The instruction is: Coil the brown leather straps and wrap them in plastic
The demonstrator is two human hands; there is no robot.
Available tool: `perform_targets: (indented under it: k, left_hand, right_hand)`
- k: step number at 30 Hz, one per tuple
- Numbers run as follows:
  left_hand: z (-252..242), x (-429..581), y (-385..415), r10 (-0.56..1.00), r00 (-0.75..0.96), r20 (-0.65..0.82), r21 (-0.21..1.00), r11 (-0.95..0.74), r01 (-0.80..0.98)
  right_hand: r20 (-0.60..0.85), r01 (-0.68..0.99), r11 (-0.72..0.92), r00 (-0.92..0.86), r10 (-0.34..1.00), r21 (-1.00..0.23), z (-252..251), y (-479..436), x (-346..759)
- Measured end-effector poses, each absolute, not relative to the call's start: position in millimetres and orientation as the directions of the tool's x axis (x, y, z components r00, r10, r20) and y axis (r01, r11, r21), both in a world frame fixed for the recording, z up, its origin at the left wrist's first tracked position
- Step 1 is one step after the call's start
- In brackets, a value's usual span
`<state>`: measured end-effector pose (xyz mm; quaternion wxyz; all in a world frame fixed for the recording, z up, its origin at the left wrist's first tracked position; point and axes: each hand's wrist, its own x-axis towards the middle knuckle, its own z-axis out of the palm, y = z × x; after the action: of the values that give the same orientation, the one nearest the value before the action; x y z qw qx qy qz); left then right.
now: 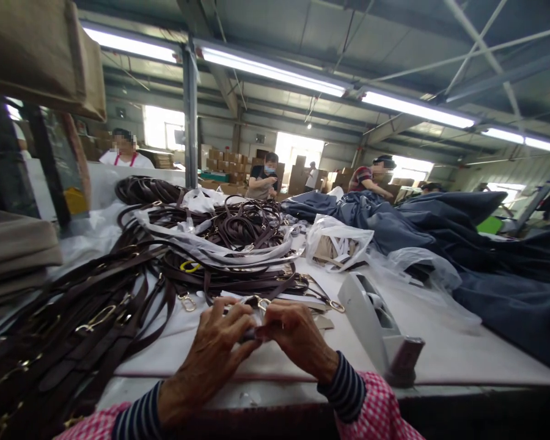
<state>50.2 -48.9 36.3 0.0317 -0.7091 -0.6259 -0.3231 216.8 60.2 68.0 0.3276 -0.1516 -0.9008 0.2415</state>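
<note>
1. Head view, the hands: left hand (211, 348) and right hand (297, 339) close together just above a white-covered worktable (444, 366), knuckles up, fingers curled inward, neither hand spread.
2. Between the two hands, a small brass clasp (260, 304) with a scrap of white plastic wrap (250, 308) around it. Both sets of fingertips apparently pinching at it, in close finger work on this one small piece.
3. Just beyond the hands, a brass snap hook (187, 302) and a second one (335, 305) on loose strap ends. Farther out, a heap of dark brown leather straps (222, 256) partly in clear plastic sleeves.
4. Left of the left hand, a long bundle of the same straps (77, 342) with brass fittings, and folded tan fabric (13, 244) beyond it.
5. Right of the right hand, a grey tape dispenser (371, 318); farther off, a white plastic bag (337, 241) and a spread of navy fabric (490, 281).
6. Well ahead of the hands, three co-workers (263, 177) at the far tables, among stacked cartons (224, 165).
7. Hard to make out: the clasp's exact shape and whether any strap runs through it, hidden by the fingers and wrap. Wrists end in striped cuffs (346, 388) under pink gingham sleeves (380, 409), cut off by the lower frame edge.
</note>
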Motion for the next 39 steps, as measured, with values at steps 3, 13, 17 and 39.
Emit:
perform_targets:
  k: [3,13,17,39]
  left_hand:
    - [58,47,-42,0.859,0.115,0.498,0.381,-0.336,0.861]
    - [105,57,-31,0.862,0.372,0.344,0.092,-0.426,0.900]
    - [119,62,-29,0.897,0.351,0.269,0.088,-0.386,0.918]
    - [108,65,-9,0.999,-0.052,-0.014,0.998,0.017,0.066]
  right_hand:
    - [0.544,0.080,0.830,-0.720,0.432,-0.552,88,63,223]
    - [0.326,0.234,0.961,-0.906,0.270,-0.144,139,64,245]
    - [0.365,0.223,0.972,-0.900,0.237,-0.080,141,65,252]
    - [0.483,0.374,0.915,-0.779,0.399,-0.152,113,49,262]
